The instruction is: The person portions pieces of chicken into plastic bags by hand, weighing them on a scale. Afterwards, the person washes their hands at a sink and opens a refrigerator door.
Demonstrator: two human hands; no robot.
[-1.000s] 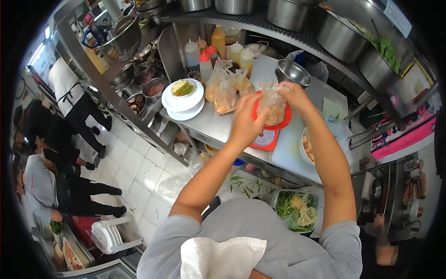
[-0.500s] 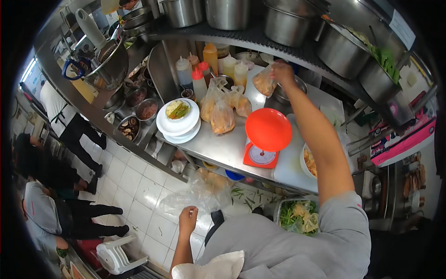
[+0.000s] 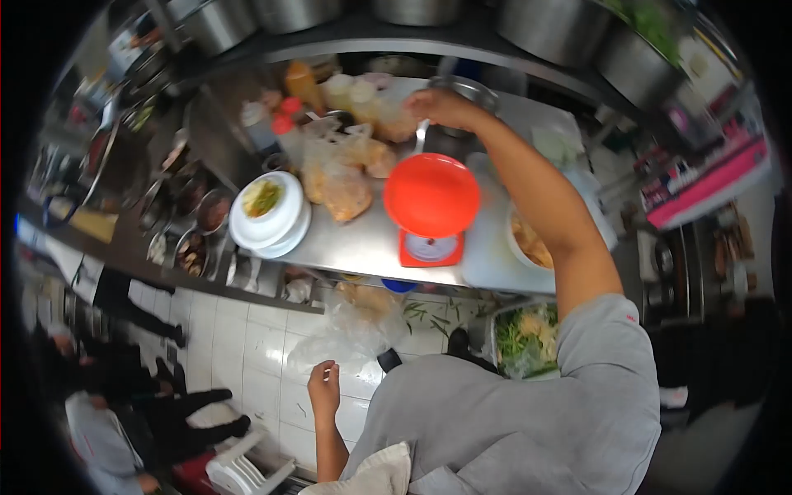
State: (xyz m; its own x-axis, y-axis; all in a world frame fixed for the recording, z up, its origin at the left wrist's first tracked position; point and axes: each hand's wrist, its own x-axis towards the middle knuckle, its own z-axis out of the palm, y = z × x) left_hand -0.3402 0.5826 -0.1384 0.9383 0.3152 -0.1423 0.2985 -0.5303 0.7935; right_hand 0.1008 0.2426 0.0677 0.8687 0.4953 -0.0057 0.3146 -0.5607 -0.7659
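My right hand is stretched out over the counter, closed on a slim, shiny metal utensil. Its lower end is hidden behind the red pan of a dial kitchen scale. Left of my fingertips is a blurred plastic bag of food; whether they touch it I cannot tell. More clear bags of orange-brown food sit left of the scale. Behind my right hand is a metal bowl. My left hand hangs low above the floor, empty, its fingers loosely curled and apart.
Squeeze bottles line the back left. Stacked white plates stand at the counter's left. A white bowl of food is under my right arm. Below is a tub of greens. Pots fill the shelf above. Other people are at left.
The view has shifted, so the counter appears further left and higher. My right hand and the bag have moved left toward the bottles. The metal utensil now shows below my hand.
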